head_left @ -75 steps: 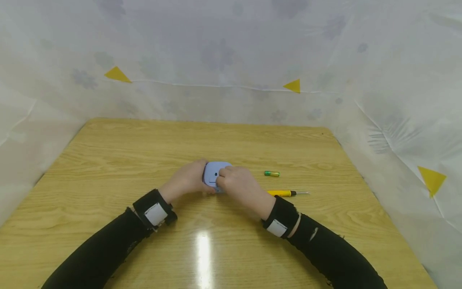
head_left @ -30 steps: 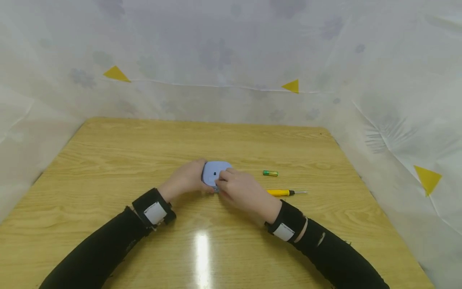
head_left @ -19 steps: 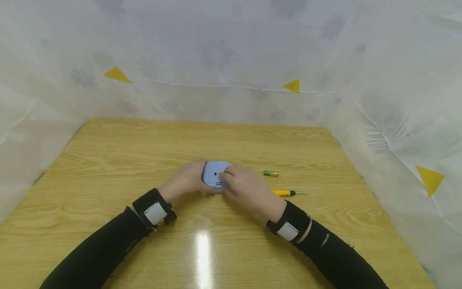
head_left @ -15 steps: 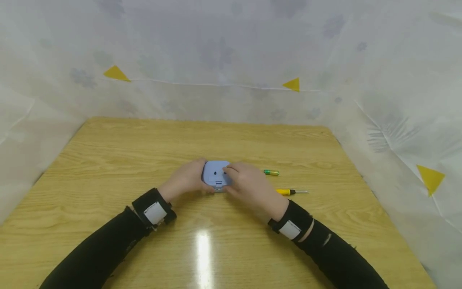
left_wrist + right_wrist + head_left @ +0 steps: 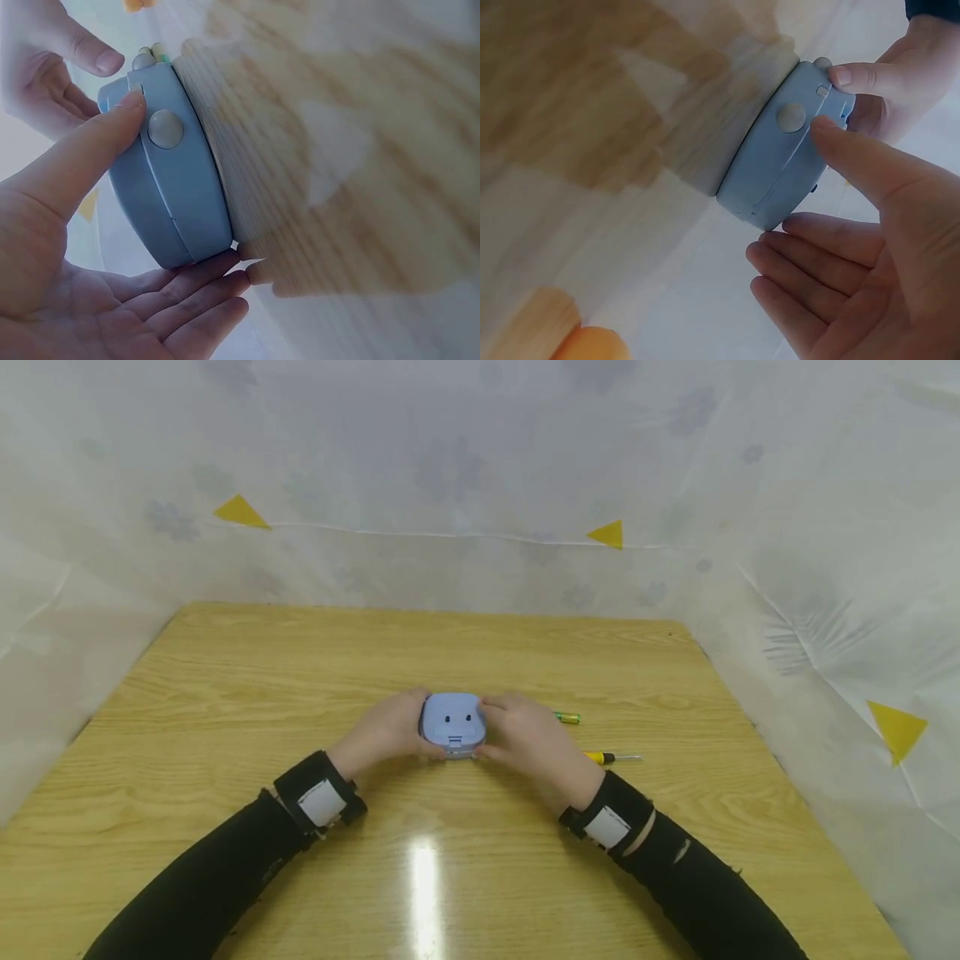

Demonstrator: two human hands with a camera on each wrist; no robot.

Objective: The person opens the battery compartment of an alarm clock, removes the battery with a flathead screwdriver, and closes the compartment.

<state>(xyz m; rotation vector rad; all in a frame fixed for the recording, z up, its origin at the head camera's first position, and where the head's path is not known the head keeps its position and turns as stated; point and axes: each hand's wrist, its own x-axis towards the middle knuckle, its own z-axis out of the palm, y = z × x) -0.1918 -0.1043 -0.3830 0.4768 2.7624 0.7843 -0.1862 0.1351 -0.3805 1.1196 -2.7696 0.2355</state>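
Observation:
A small light-blue rounded-square case [image 5: 453,708] sits on the table, two dark eye-like dots and a small slotted latch-like piece on its top. My left hand [image 5: 386,727] grips its left side, thumb at the near edge and fingers round the back. At its right side, my right hand [image 5: 532,739] holds it between thumb and fingers. The left wrist view shows the thumb across the seam of the case [image 5: 191,195], by a round grey knob [image 5: 165,129]. In the right wrist view, the other thumb presses beside a second knob [image 5: 791,118].
Beyond my right hand lies a green and gold battery [image 5: 572,718], partly covered by it. A yellow-handled screwdriver [image 5: 597,757] points right behind the right wrist. The wooden table [image 5: 300,652] ends at pale patterned sheeting [image 5: 450,460] with yellow triangles on it.
My right hand has drawn back from the top of the case to its right side, uncovering the second dot and the slotted piece. The left hand keeps its grip.

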